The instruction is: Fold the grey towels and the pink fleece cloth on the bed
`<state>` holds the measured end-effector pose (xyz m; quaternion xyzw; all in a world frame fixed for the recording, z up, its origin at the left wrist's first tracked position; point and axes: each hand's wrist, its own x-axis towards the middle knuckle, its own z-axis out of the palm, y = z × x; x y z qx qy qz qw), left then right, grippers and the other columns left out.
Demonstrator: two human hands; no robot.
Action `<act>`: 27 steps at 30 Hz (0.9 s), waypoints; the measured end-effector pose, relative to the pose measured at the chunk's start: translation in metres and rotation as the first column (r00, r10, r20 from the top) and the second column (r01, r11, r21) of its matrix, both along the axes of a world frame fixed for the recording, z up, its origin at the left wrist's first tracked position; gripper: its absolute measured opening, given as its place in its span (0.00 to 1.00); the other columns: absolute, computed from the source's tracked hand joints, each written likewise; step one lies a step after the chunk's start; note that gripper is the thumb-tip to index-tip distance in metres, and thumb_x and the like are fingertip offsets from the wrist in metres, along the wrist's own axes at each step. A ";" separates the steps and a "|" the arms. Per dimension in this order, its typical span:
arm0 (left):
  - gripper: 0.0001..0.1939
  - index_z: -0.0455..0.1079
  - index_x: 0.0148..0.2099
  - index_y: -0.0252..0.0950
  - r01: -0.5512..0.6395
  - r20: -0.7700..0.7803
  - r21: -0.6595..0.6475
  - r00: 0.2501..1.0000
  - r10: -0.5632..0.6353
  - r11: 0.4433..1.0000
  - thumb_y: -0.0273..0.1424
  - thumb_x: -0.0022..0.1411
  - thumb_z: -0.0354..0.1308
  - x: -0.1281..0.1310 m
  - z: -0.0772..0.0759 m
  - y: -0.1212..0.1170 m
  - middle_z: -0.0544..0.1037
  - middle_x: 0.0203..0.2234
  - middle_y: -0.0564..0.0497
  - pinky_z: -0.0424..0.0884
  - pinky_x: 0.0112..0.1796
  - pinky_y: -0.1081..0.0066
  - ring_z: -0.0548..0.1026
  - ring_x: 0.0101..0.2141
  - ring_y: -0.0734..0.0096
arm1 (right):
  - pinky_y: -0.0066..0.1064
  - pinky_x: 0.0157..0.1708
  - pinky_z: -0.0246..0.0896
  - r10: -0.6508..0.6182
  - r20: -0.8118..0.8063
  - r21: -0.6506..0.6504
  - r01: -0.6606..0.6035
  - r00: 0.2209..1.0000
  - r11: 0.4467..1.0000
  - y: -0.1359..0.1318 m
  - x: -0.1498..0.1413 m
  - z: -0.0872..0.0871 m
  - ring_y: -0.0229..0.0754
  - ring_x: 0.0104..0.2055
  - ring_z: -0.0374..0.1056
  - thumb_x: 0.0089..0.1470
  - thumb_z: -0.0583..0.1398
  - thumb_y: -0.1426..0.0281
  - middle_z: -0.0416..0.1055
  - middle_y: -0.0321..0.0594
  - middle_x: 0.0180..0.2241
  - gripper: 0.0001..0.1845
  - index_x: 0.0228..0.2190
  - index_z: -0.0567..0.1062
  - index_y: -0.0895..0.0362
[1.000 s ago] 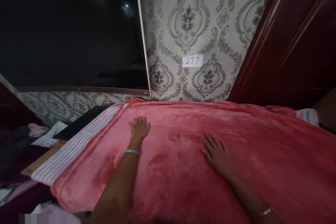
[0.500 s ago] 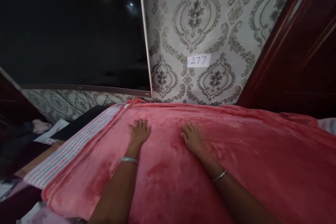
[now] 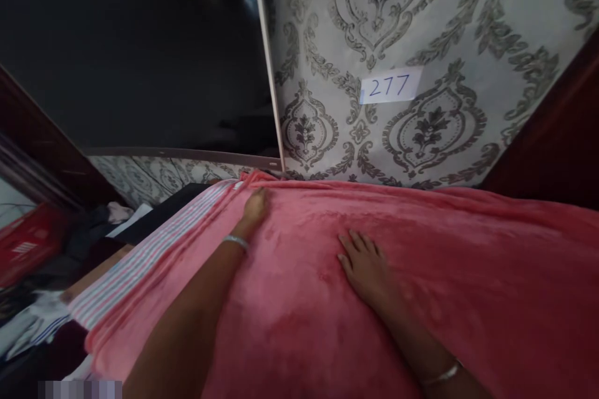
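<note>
A pink-red plush blanket lies spread over a broad flat surface, its nap brushed into lighter and darker patches. Close to the blanket's far left corner is my left hand, on the cloth. Its fingers are blurred and turned from view, so their grip does not show. My right hand rests palm down on the middle of the blanket, fingers stretched and slightly apart, holding nothing. Each wrist wears a silvery bangle. Along the blanket's left side a striped cloth shows from underneath.
Behind the blanket stands a patterned wall with a paper label reading 277. A large dark screen hangs at the left. Dark red wood rises at the right. Clothes and a red bag-like item lie at the left.
My left hand has moved toward the far left corner and lost its spread-finger pose. My right hand sits a little nearer, still flat. The camera view has shifted.
</note>
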<state>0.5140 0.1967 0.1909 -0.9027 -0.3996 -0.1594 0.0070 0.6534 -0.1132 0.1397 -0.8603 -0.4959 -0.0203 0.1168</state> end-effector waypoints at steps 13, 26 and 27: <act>0.27 0.70 0.63 0.34 0.095 -0.132 0.050 0.987 -0.087 0.994 0.23 0.66 0.43 0.056 -0.007 0.034 0.74 0.57 0.33 0.59 0.62 0.46 0.67 0.61 0.45 | 0.53 0.66 0.45 -0.001 -0.035 0.056 0.003 0.999 0.998 -0.001 0.002 -0.001 0.56 0.70 0.53 0.67 0.49 0.63 0.59 0.47 0.69 0.28 0.65 0.67 0.53; 0.22 0.74 0.58 0.34 0.102 -0.236 -0.018 0.966 -0.104 0.995 0.30 0.63 0.55 0.018 0.019 0.027 0.79 0.50 0.38 0.69 0.55 0.61 0.74 0.53 0.54 | 0.53 0.66 0.45 0.001 -0.033 0.069 0.001 0.999 0.998 -0.001 0.003 -0.002 0.56 0.69 0.53 0.67 0.49 0.63 0.59 0.47 0.68 0.28 0.65 0.67 0.54; 0.19 0.77 0.54 0.33 0.094 -0.234 -0.002 0.968 -0.092 0.996 0.30 0.63 0.54 0.019 0.021 0.024 0.79 0.49 0.37 0.68 0.56 0.60 0.74 0.54 0.52 | 0.53 0.66 0.45 0.005 -0.031 0.075 -0.002 1.000 0.997 -0.001 0.003 -0.002 0.56 0.69 0.54 0.67 0.49 0.63 0.60 0.47 0.68 0.28 0.65 0.67 0.54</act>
